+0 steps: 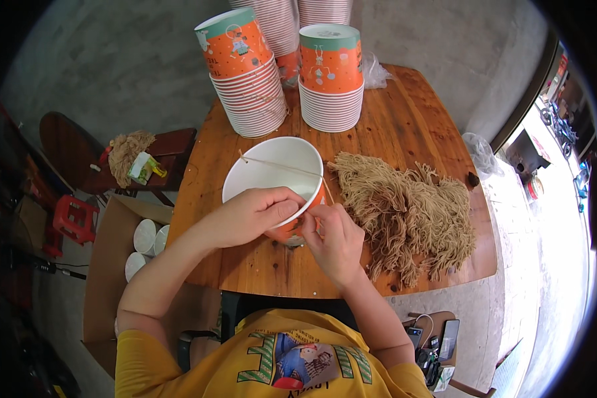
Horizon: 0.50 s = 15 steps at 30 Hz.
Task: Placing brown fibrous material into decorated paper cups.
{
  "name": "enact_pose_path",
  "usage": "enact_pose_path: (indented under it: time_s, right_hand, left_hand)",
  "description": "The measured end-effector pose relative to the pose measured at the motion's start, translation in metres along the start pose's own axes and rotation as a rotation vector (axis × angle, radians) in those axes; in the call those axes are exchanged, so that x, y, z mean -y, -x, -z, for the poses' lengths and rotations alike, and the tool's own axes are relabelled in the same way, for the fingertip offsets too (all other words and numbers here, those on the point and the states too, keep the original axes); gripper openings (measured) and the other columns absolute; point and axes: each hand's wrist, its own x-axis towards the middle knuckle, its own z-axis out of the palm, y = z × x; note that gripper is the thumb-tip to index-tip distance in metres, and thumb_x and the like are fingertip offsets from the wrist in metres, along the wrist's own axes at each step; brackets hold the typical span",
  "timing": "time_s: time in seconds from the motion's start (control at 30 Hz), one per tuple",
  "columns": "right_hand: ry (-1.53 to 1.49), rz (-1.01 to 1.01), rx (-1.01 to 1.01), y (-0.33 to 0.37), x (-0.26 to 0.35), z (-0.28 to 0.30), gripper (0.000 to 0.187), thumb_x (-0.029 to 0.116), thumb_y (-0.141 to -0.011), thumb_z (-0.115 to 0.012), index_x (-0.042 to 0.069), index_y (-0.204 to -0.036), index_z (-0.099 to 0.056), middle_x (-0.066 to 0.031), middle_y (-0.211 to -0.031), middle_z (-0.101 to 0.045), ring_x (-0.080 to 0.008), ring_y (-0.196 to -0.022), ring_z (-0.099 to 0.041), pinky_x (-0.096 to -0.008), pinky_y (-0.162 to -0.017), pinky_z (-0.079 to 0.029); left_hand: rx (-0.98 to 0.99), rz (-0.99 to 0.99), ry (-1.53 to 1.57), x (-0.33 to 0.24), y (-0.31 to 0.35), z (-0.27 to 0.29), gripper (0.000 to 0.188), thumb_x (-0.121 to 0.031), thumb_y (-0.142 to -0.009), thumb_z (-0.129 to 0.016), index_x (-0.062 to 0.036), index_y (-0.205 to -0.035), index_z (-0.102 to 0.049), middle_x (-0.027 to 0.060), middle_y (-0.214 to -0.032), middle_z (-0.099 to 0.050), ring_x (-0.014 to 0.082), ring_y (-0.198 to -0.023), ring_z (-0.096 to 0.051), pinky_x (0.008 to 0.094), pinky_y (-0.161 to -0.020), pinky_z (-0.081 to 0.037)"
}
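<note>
A large paper bucket (pixel 272 154), orange outside and white inside, stands tilted toward me on the table. Across its mouth runs a thin tan cord (pixel 282 166), which passes through the wall near the far left rim; a loose bit sticks out by the right rim. My left hand (pixel 255 215) is closed over the near rim, fingers inside. Just outside the right side of the rim, my right hand (pixel 336 242) is closed in a pinch; whatever is between its fingertips is hidden. Right of it lies a heap of tan cords (pixel 411 219).
Upside-down stacks of similar buckets stand at the back, one left (pixel 249 99) and one right (pixel 330 79). The wooden table (pixel 259 272) has a cardboard box (pixel 106 265) with white-looking buckets at its left. More cords (pixel 127 156) lie on a chair beyond.
</note>
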Motion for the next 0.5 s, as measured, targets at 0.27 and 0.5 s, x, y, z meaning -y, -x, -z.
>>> enact_pose_path:
  time_s: [0.27,0.5]
  right_hand:
    - [-0.038,-0.093,0.169,0.005,-0.007,0.013,0.028,0.004,-0.075,-0.073,0.009,-0.096,-0.055,-0.0047,-0.070,-0.053,-0.0213,-0.058,-0.056,-0.0335,-0.056,-0.047]
    - [-0.382,-0.331,0.400,-0.028,-0.028,0.051,0.018,0.000,-0.084,-0.063,0.005,-0.101,-0.061,0.0014,-0.077,-0.055,-0.0105,-0.077,-0.050,-0.0264,-0.076,-0.042]
  left_hand:
    - [0.064,0.004,-0.179,0.016,-0.023,-0.002,0.014,-0.014,-0.097,-0.052,-0.0018,-0.092,-0.056,-0.0014,-0.081,-0.058,0.0069,-0.073,-0.052,0.0235,-0.067,-0.045]
    - [-0.014,0.044,0.050,0.021,-0.030,0.010,0.012,-0.014,-0.094,-0.054,-0.0031,-0.092,-0.056,0.0035,-0.088,-0.062,0.0098,-0.079,-0.057,0.0249,-0.070,-0.049]
